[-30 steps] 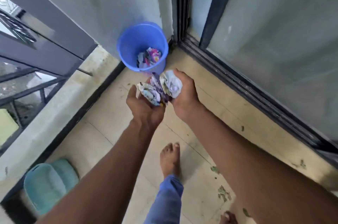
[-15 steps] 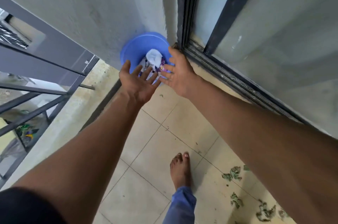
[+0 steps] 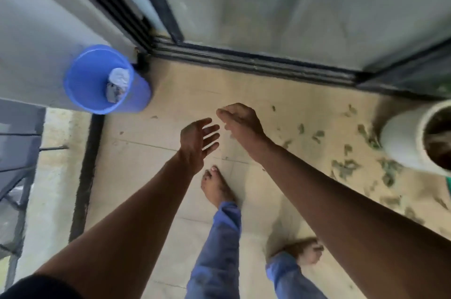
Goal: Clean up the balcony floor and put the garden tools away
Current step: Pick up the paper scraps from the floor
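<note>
A home balcony, seemingly: tiled floor [image 3: 151, 152], sliding glass door [image 3: 280, 6], metal railing [image 3: 17, 152], white planter [image 3: 412, 142].

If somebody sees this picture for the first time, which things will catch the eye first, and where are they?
The blue bucket in the wall corner at the upper left, with crumpled wrappers inside. Then the two empty hands at the centre, left hand and right hand, both open. Green leaf scraps litter the tiles beside the white pot at the right.

Open tile floor [image 3: 170, 152] ahead; blue bin [image 3: 97, 93] blocks the left corner, white planter [image 3: 400, 142] crowds the right.
</note>
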A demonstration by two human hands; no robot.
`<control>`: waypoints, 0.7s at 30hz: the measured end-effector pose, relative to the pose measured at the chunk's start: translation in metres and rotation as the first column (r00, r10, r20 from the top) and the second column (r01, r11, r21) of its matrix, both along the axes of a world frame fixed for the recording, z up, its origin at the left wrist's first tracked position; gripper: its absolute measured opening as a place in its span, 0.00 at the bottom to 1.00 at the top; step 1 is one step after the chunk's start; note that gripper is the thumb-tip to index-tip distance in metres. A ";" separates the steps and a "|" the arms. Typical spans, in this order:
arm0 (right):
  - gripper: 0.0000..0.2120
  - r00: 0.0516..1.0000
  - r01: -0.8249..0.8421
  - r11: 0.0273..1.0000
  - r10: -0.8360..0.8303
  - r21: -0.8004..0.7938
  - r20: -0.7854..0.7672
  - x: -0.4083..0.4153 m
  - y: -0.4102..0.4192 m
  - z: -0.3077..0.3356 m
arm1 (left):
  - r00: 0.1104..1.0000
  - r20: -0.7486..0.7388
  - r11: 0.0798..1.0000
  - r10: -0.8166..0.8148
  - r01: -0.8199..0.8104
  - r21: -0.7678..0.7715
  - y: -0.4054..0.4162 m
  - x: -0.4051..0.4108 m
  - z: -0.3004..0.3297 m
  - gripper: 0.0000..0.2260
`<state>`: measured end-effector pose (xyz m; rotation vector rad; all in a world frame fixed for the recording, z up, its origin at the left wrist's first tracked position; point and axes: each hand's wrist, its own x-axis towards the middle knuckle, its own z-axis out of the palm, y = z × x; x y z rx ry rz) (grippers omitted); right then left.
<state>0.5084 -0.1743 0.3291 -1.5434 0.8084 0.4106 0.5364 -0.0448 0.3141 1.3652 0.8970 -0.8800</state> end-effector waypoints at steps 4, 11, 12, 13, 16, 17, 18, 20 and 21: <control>0.11 0.999 0.054 0.984 -0.054 -0.167 0.007 -0.117 -0.088 0.009 | 0.928 0.023 0.925 -0.371 0.368 0.092 -0.090 -0.088 0.005 0.13; 0.13 0.905 0.400 0.864 -0.425 -0.305 -0.019 -0.335 -0.218 0.018 | 0.445 0.107 0.455 -0.889 0.886 0.092 -0.224 -0.258 0.009 0.09; 0.10 0.875 0.454 0.836 -0.484 -0.309 -0.023 -0.362 -0.232 0.019 | 0.381 0.117 0.392 -0.917 0.914 0.102 -0.242 -0.277 0.009 0.09; 0.05 0.841 0.505 0.804 -0.540 -0.314 -0.027 -0.391 -0.246 0.020 | 0.319 0.131 0.333 -0.939 0.937 0.107 -0.260 -0.297 0.011 0.08; 0.07 0.717 0.654 0.679 -0.697 -0.333 -0.014 -0.470 -0.280 0.022 | 0.128 0.207 0.161 -0.970 0.975 0.150 -0.313 -0.351 0.017 0.07; 0.06 0.670 0.692 0.633 -0.742 -0.346 -0.016 -0.494 -0.288 0.022 | 0.068 0.241 0.110 -0.968 0.980 0.164 -0.331 -0.366 0.020 0.07; 0.05 0.626 0.724 0.590 -0.779 -0.357 -0.018 -0.515 -0.296 0.023 | 0.015 0.267 0.062 -0.964 0.984 0.170 -0.349 -0.381 0.022 0.06; 0.06 0.535 0.780 0.495 -0.845 -0.384 -0.001 -0.556 -0.309 0.024 | -0.087 0.323 -0.036 -0.943 0.986 0.162 -0.383 -0.410 0.024 0.04; 0.06 0.499 0.793 0.457 -0.867 -0.404 -0.003 -0.575 -0.315 0.026 | -0.152 0.349 -0.098 -0.925 0.981 0.168 -0.400 -0.424 0.024 0.05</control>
